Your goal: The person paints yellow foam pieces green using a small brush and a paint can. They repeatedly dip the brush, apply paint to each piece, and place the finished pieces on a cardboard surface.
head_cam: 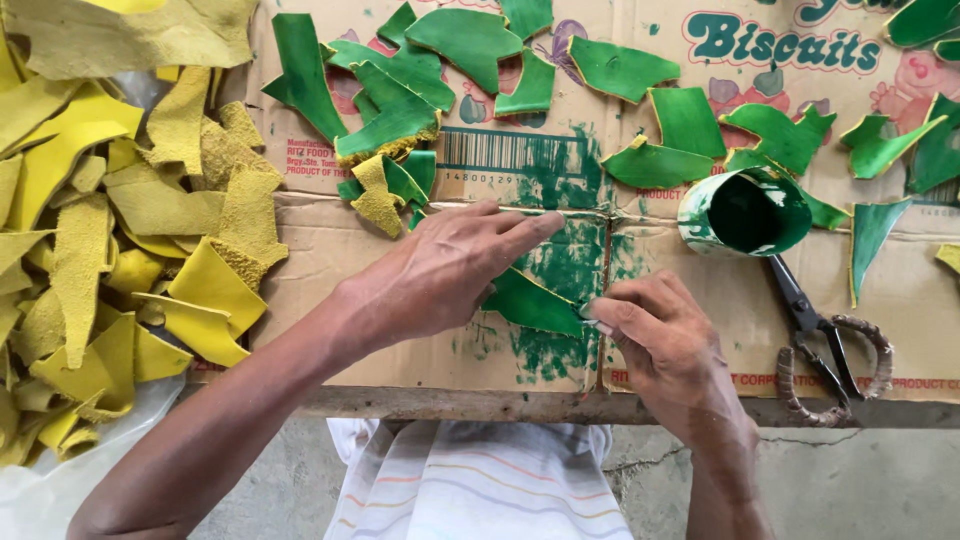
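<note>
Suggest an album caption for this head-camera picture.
Left hand pins a green-painted piece on cardboard; right hand works its edge.

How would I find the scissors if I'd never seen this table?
Start at the flattened cardboard covering the workbench, stained with green paint in the middle. Go to its near right side, just right of the right hand and below the paint-smeared green and white cup lying on its side. The scissors lie there, the only dark metal thing, with handles wrapped in cord, among flat green and yellow scraps.
</note>
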